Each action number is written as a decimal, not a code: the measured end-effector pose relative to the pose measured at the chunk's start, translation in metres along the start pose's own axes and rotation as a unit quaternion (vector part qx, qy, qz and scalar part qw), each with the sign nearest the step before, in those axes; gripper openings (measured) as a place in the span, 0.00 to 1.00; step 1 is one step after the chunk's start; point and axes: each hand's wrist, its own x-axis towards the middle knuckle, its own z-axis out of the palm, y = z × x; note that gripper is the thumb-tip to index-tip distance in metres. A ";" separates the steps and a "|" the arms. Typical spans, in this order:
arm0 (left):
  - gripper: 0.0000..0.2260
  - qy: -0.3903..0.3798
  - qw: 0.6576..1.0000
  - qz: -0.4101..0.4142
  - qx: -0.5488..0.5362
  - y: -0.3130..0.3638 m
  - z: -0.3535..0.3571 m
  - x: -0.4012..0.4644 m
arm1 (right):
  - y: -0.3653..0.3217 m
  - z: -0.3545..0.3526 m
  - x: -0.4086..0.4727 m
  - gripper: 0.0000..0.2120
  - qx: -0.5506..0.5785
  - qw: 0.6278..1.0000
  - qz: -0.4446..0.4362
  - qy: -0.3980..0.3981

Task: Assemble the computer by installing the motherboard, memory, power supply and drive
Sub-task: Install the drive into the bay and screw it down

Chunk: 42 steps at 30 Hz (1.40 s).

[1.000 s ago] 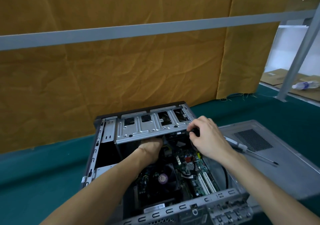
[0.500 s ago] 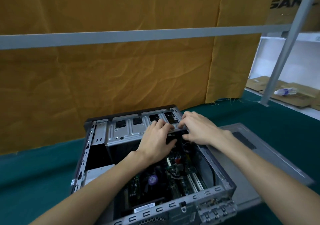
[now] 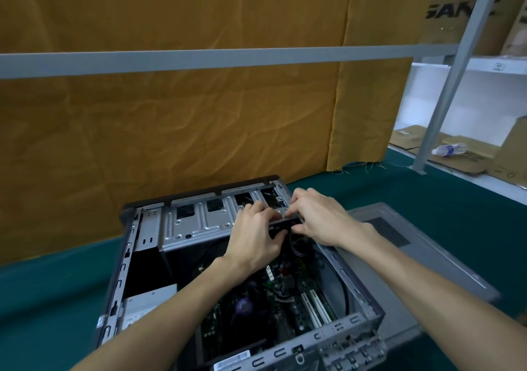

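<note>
A: What are the hands doing at the drive cage (image 3: 199, 222)?

B: Both are working at its 3 o'clock end. The left hand (image 3: 253, 236) is lying over the cage edge with its thumb tucked under a dark flat part (image 3: 285, 223), apparently the drive; the right hand (image 3: 319, 219) is pinching that same part from the other side. So each grip is grasping it, probably to steady it while it is lining up with the cage.

A: And the rest of the computer?

B: The open case (image 3: 350, 288) is lying on its side on the green surface (image 3: 57, 299), opening up, which is giving access from above. The motherboard (image 3: 285, 299) is sitting inside at 6 o'clock from the hands, and the removed side panel (image 3: 399, 228) is resting at 3 o'clock, just beside the case.

A: Anything changing since a second ago?

B: Yes: the left hand was reaching under the cage then, and is now gripping on top, beside the right
</note>
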 end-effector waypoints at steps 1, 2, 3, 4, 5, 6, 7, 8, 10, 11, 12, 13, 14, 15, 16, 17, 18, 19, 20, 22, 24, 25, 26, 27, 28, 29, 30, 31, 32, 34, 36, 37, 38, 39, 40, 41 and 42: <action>0.13 0.006 1.000 -0.002 -0.002 0.001 0.001 -0.001 | 0.000 0.001 -0.001 0.17 0.003 1.000 0.002 0.001; 0.13 0.008 1.000 -0.002 -0.001 0.002 0.001 -0.001 | 0.000 0.001 -0.001 0.17 0.010 1.000 0.005 0.002; 0.13 0.007 1.000 -0.001 0.001 0.002 0.002 -0.001 | 0.000 0.000 -0.002 0.17 0.020 1.000 0.009 0.003; 0.13 0.006 1.000 -0.003 0.002 0.002 0.002 -0.001 | 0.001 -0.001 -0.003 0.17 0.026 1.000 0.013 0.003; 0.13 0.005 1.000 -0.006 0.000 0.002 0.002 0.000 | 0.000 -0.001 -0.003 0.17 0.020 1.000 0.013 0.005; 0.13 0.003 1.000 -0.009 -0.004 0.002 0.002 0.000 | -0.001 -0.001 -0.003 0.18 0.006 1.000 0.015 0.007; 0.13 -0.003 1.000 -0.011 -0.010 0.002 0.001 0.001 | -0.001 0.001 -0.004 0.18 -0.009 1.000 0.016 0.010; 0.12 -0.009 1.000 -0.013 -0.016 0.002 0.000 0.001 | 0.000 0.004 -0.004 0.18 -0.012 1.000 0.015 0.012; 0.12 -0.022 0.999 -0.015 -0.021 0.000 -0.001 0.002 | 0.010 0.008 -0.007 0.19 0.075 0.997 0.013 -0.003; 0.13 -0.028 0.999 -0.015 -0.018 0.000 -0.001 0.002 | 0.018 0.006 -0.009 0.21 0.171 0.985 0.026 -0.012; 0.13 -0.034 0.999 -0.011 -0.010 -0.001 -0.001 0.002 | 0.029 0.002 -0.012 0.22 0.278 0.959 0.050 -0.008; 0.14 -0.037 0.999 -0.006 0.001 -0.001 0.000 0.002 | 0.042 -0.001 -0.016 0.21 0.349 0.933 0.084 0.013; 0.14 -0.037 0.999 -0.002 0.008 -0.001 0.000 0.002 | 0.058 0.000 -0.020 0.19 0.363 0.923 0.124 0.039; 0.15 -0.038 0.999 -0.003 0.008 -0.001 0.000 0.001 | 0.075 0.003 -0.025 0.18 0.320 0.932 0.166 0.042; 0.15 -0.040 0.999 -0.008 0.006 0.000 0.000 0.002 | 0.091 0.011 -0.030 0.20 0.258 0.945 0.199 0.014; 0.16 -0.045 0.999 -0.012 0.006 0.000 0.000 0.002 | 0.103 0.022 -0.037 0.23 0.186 0.956 0.223 -0.049; 0.16 -0.053 0.998 -0.016 0.008 0.000 -0.001 0.003 | 0.110 0.035 -0.043 0.25 0.115 0.957 0.239 -0.118; 0.16 -0.064 0.998 -0.018 0.010 -0.001 -0.001 0.004 | 0.114 0.049 -0.047 0.25 0.049 0.954 0.247 -0.163; 0.16 -0.073 0.997 -0.020 0.010 -0.001 -0.002 0.005 | 0.115 0.061 -0.050 0.22 -0.001 0.953 0.248 -0.171; 0.16 -0.081 0.996 -0.043 0.008 0.003 -0.005 0.007 | 0.118 0.079 -0.051 0.19 -0.054 0.958 0.255 -0.124; 0.21 -0.079 0.992 -0.096 0.030 0.014 -0.004 0.009 | 0.123 0.085 -0.048 0.18 -0.086 0.955 0.265 -0.100; 0.26 -0.079 0.988 -0.117 0.060 0.023 -0.001 0.010 | 0.125 0.085 -0.047 0.18 -0.098 0.952 0.270 -0.109; 0.30 -0.081 0.984 -0.129 0.093 0.035 0.003 0.010 | 0.128 0.086 -0.046 0.18 -0.104 0.949 0.271 -0.120; 0.33 -0.084 0.981 -0.131 0.114 0.046 0.009 0.011 | 0.128 0.085 -0.044 0.17 -0.097 0.950 0.271 -0.124; 0.35 -0.089 0.980 -0.130 0.121 0.056 0.016 0.012 | 0.125 0.084 -0.044 0.15 -0.067 0.952 0.274 -0.119; 0.36 -0.096 0.980 -0.134 0.113 0.064 0.022 0.014 | 0.119 0.083 -0.044 0.12 -0.012 0.953 0.282 -0.109; 0.37 -0.103 0.978 -0.151 0.100 0.071 0.026 0.017 | 0.111 0.082 -0.044 0.09 0.066 0.951 0.288 -0.093; 0.39 -0.113 0.973 -0.178 0.088 0.074 0.028 0.021 | 0.101 0.081 -0.045 0.08 0.155 0.942 0.287 -0.082; 0.41 -0.129 0.966 -0.208 0.082 0.075 0.027 0.027 | 0.091 0.078 -0.045 0.10 0.241 0.926 0.280 -0.078; 0.44 -0.173 0.949 -0.251 0.082 0.074 0.023 0.039 | 0.073 0.071 -0.044 0.12 0.369 0.887 0.263 -0.084; 0.43 -0.195 0.943 -0.253 0.093 0.073 0.022 0.042 | 0.058 0.061 -0.046 0.12 0.421 0.870 0.242 -0.086; 0.41 -0.188 0.946 -0.245 0.097 0.072 0.023 0.041 | 0.053 0.058 -0.049 0.13 0.438 0.862 0.242 -0.087; 0.38 -0.172 0.951 -0.237 0.098 0.072 0.024 0.039 | 0.049 0.055 -0.050 0.14 0.457 0.849 0.249 -0.088; 0.36 -0.153 0.955 -0.233 0.097 0.073 0.025 0.037 | 0.046 0.054 -0.052 0.16 0.474 0.836 0.259 -0.091; 0.34 -0.137 0.959 -0.231 0.096 0.073 0.026 0.034 | 0.043 0.054 -0.053 0.17 0.486 0.827 0.267 -0.093; 0.32 -0.128 0.960 -0.229 0.095 0.073 0.026 0.033 | 0.041 0.055 -0.053 0.17 0.491 0.823 0.271 -0.094; 0.32 -0.126 0.961 -0.228 0.096 0.072 0.025 0.033 | 0.039 0.056 -0.053 0.17 0.492 0.822 0.273 -0.093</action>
